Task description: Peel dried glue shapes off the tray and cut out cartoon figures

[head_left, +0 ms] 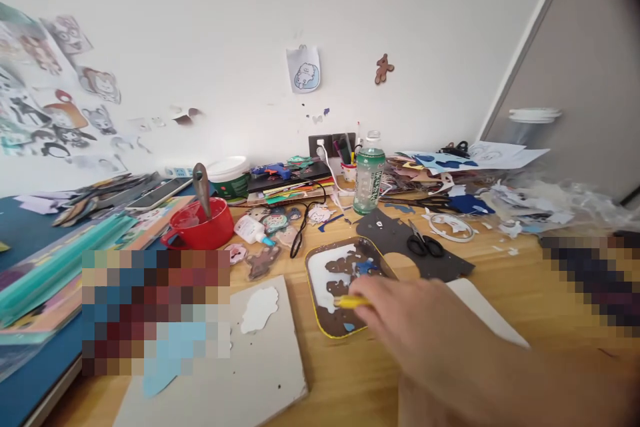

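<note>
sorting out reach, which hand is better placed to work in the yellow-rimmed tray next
Probably the right: the right hand holds a yellow tool over the yellow-rimmed tray, while the left hand is not in view.

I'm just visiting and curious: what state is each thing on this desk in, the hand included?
right hand, closed on the yellow tool
yellow tool, held, tip over the tray
tray, lying flat, not empty
red mug, upright, metal handle sticking out
glue bottle, on its side
green bottle, upright
scissors, lying down
plug, in the socket
</note>
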Tool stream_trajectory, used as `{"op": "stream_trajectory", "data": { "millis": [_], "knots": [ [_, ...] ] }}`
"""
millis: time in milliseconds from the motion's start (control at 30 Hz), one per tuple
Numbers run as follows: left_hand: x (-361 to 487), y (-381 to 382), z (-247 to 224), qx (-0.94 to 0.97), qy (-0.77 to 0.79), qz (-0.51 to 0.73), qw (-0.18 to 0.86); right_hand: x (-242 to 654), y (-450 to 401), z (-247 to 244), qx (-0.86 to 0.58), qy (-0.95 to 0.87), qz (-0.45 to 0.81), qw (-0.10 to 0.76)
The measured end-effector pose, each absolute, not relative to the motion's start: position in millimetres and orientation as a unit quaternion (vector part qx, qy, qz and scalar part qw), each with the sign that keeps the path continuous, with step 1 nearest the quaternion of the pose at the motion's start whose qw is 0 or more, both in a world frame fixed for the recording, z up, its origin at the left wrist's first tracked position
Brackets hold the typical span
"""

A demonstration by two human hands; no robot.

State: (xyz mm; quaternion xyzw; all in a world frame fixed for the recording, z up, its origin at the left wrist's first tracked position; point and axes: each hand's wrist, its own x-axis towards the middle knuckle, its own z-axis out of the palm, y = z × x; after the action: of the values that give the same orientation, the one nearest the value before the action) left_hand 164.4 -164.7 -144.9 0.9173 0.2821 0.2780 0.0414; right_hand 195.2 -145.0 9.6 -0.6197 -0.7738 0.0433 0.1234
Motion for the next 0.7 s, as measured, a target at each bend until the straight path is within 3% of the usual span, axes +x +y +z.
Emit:
{"op": "stream_trajectory", "data": {
  "millis": [133, 267, 500, 700],
  "knots": [
    [165.5, -168.7, -139.8, 0.905, 0.324, 0.274, 0.035, 207.4, -104.8, 5.9, -0.621, -0.782, 0.053, 0.005],
    [169.3, -176.9, -122.8, 0.871, 0.389, 0.300, 0.024, 208.8, -93.7, -8.6, -0.621, -0.779, 0.080, 0.007],
    [168.8, -176.1, -100.2, 0.902, 0.369, 0.215, 0.067, 201.3, -93.8, -7.0, -0.627, -0.775, 0.077, 0.002],
    [165.6, -174.1, -108.8, 0.896, 0.347, 0.276, 0.011, 200.3, -89.8, -0.4, -0.637, -0.767, 0.078, 0.013]
  ]
}}
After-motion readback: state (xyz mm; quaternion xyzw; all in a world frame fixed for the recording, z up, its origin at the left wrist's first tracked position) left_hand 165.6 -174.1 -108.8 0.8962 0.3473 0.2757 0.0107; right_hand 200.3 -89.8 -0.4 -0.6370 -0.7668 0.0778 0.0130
